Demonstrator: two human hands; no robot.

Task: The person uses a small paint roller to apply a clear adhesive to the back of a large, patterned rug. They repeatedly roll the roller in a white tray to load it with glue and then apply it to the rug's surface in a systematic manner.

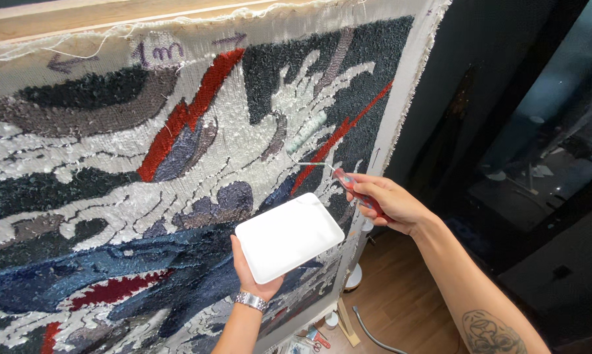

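A large tufted rug [112,164] in white, dark blue, grey and red hangs stretched on an upright wooden frame [60,16] before me. My left hand [251,272], with a metal watch on its wrist, holds a white rectangular tray [288,236] flat in front of the rug. My right hand [384,202] grips a red-handled tool [355,189] whose thin metal tip [309,164] touches the rug near a red stripe.
The rug's pale cloth edge [407,85] runs down on the right. Beyond it are a dark wall and a glass panel [545,131]. Below lie a wooden floor [401,301], a frame leg, a grey hose [371,334] and small items.
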